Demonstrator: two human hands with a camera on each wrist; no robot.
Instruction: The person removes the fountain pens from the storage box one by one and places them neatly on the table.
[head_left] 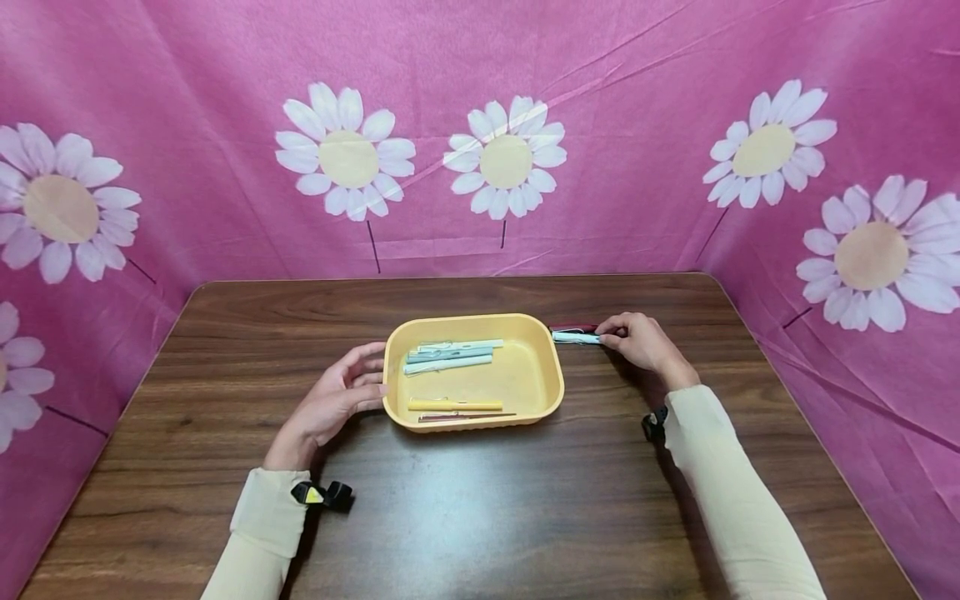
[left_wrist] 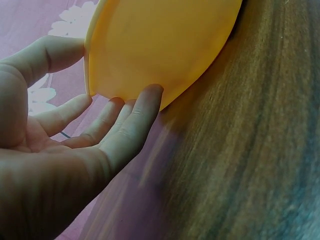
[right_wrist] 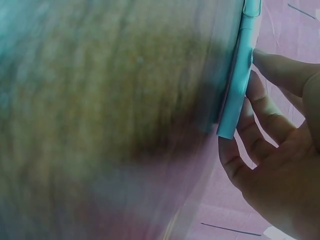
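A yellow tray [head_left: 525, 383] stands mid-table with several pens in it. My left hand [head_left: 337, 400] is at its left end; in the left wrist view the fairly straight fingers touch the outer wall and the thumb meets the rim. To the right of the tray, my right hand [head_left: 641, 340] pinches the right end of a light blue pen [head_left: 573, 337] between thumb and fingertips. Its clip shows at the far end of the light blue pen [right_wrist: 239, 80] in the right wrist view. Just behind it lies a dark red pen [head_left: 573, 327].
Pale and grey-blue pens [head_left: 450, 357] lie together at the tray's back left. Towards its front are a yellow pen [head_left: 455, 405] and a dark red one [head_left: 465, 417]. The brown wooden table [head_left: 450, 517] is surrounded by a pink flowered cloth [head_left: 600, 233].
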